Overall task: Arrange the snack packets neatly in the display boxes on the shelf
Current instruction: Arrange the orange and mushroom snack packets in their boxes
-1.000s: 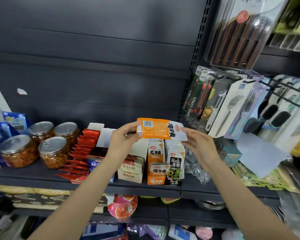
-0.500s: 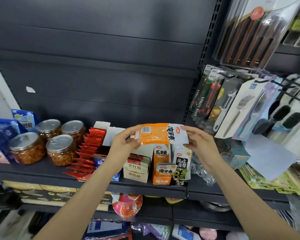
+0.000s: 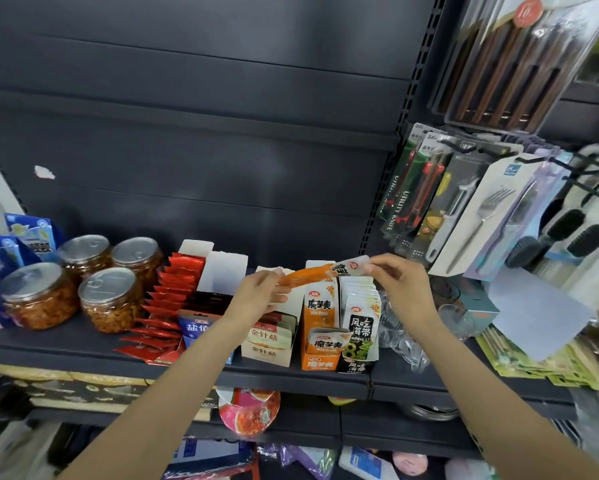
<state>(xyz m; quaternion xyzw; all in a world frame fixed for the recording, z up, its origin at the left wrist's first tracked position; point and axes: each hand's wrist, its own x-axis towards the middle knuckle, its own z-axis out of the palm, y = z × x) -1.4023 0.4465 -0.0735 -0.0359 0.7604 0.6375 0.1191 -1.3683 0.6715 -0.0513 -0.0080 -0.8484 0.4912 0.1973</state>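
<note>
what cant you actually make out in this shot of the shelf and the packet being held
- Head view: the orange packet is held almost edge-on between the left hand and right hand, so its front print is unreadable.
- How full the orange display box is behind its front packet: hidden by the packet and box walls.
- The blue box: partly covered by the left forearm.
- Lower-shelf goods: cut off by the bottom edge.

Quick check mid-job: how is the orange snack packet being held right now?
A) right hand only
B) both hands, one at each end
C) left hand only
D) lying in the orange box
B: the left hand and right hand each pinch an end of the orange packet above the orange display box.
</note>
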